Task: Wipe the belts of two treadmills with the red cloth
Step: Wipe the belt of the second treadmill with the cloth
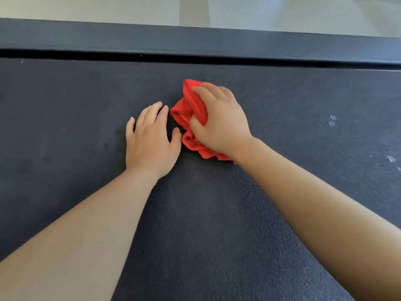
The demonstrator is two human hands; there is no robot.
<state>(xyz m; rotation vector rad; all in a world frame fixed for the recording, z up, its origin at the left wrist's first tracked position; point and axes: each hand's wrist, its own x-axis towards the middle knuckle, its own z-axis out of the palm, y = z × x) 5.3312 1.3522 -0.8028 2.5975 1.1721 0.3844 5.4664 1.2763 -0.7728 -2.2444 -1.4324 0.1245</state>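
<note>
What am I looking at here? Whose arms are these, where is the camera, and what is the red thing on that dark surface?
There is no robot here, only a person's two bare arms. The single picture comes from a camera worn on the person's head, looking forward and down, so the arms reach in from the bottom edge. The dark, grainy surface is a treadmill belt. The smoother dark strip beyond it is the side rail, and past that lies a pale floor. The right hand grips a bunched red cloth and presses it on the belt. The left hand holds nothing and lies flat on the belt beside the cloth. A few pale marks show on the belt to the right.
</note>
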